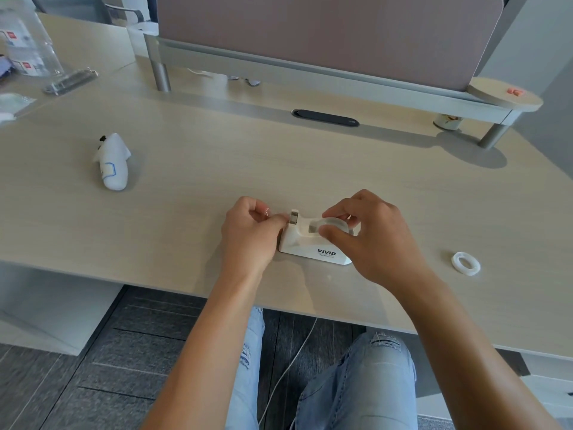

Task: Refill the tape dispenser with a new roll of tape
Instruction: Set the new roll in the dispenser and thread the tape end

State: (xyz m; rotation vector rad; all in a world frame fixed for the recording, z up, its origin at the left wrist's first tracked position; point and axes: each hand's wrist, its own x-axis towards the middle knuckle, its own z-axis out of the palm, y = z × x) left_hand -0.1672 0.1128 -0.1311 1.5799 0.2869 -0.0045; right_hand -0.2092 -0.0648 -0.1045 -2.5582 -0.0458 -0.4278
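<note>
A white tape dispenser (pixel 311 246) marked VIVID stands near the front edge of the desk (pixel 279 169). A clear roll of tape (pixel 336 224) sits in its cradle, and my right hand (pixel 369 234) grips that roll from above with thumb and fingers. My left hand (pixel 248 234) is at the dispenser's cutter end, fingers pinched on the loose end of the tape (pixel 273 216), which is thin and hard to make out. An empty white tape core (pixel 465 264) lies flat on the desk to the right of my right hand.
A white plush toy (pixel 113 162) lies at the left. A clear plastic container (pixel 28 48) and a clear case (pixel 69 82) are far left. A raised shelf (pixel 341 79) with a pink screen runs along the back; a black cable slot (pixel 325 117) lies below it.
</note>
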